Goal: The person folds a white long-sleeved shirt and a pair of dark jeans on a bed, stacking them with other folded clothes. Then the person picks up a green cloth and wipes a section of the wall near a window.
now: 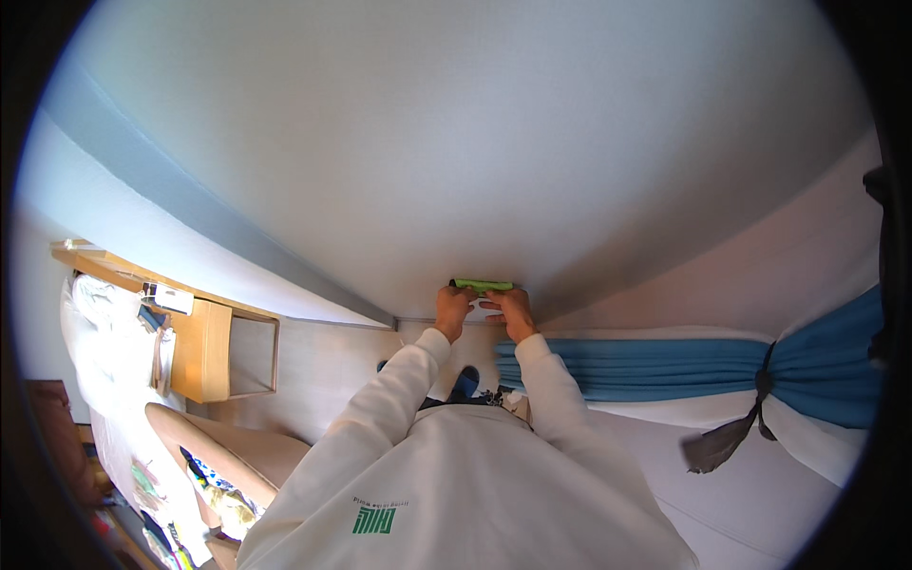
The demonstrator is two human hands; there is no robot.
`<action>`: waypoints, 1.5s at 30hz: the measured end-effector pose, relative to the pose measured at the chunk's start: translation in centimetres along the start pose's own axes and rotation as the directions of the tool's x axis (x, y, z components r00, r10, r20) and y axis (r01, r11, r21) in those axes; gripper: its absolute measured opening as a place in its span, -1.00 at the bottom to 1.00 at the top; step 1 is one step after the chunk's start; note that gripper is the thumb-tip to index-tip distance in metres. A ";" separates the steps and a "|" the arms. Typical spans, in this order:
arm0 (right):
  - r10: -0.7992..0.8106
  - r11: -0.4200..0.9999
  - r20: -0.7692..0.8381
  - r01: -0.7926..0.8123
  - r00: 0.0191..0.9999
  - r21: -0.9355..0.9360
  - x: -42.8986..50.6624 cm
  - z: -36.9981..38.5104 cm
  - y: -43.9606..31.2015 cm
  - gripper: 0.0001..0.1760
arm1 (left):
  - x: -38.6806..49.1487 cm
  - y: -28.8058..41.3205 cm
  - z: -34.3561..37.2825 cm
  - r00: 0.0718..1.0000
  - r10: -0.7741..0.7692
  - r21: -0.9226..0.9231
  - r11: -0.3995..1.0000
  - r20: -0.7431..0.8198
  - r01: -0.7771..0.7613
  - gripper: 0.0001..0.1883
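Note:
Against the pale wall, low in front of me, is a small bright green object with a dark end, perhaps a cloth-covered pad or brush. My left hand is at its left part, fingers bent over its lower edge. On its right part lies my right hand, with some lower fingers spread. Both hands appear to grip it from the near side. Its underside and the exact finger contact are hidden.
A blue curtain tied with a dark band hangs at the right. On the left stand a wooden cabinet, a chair with things on it, and a table with a white cover. A slipper shows on the floor below.

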State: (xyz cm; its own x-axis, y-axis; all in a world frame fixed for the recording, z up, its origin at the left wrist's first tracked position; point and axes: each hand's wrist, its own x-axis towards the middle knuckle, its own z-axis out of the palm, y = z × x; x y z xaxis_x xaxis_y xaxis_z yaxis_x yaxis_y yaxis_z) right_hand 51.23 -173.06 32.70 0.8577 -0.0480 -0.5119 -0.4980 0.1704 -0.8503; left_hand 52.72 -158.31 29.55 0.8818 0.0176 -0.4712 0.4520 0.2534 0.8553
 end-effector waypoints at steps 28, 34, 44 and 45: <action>-0.010 1.000 0.145 0.011 0.989 -0.008 -1.3 5.0 -1.6 -0.68 | -0.4 0.2 -2.9 0.963 0.233 -0.044 0.970 -0.139 -0.241 -0.80; -0.390 0.918 0.264 0.350 0.882 0.187 -7.7 8.3 -10.5 -0.71 | -9.5 13.2 -0.7 0.633 0.762 0.258 0.645 -0.139 -0.720 -0.80; -0.212 0.971 0.242 0.176 0.947 0.162 -3.5 10.1 -5.9 -0.73 | -6.4 9.5 -3.3 0.606 0.756 0.510 0.633 -0.246 -0.583 -0.86; -0.159 0.982 0.230 0.129 0.960 0.141 -2.2 10.0 -3.9 -0.72 | -5.0 7.2 -4.0 0.652 0.717 0.539 0.661 -0.247 -0.522 -0.86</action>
State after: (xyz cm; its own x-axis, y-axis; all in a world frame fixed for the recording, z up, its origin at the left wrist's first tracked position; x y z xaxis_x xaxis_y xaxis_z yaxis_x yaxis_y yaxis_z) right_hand 52.55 -163.78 38.37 0.9322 0.1536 -0.3278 -0.3600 0.2995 -0.8836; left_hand 51.06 -152.71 37.20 0.8660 0.4316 0.2524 -0.0894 -0.3631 0.9274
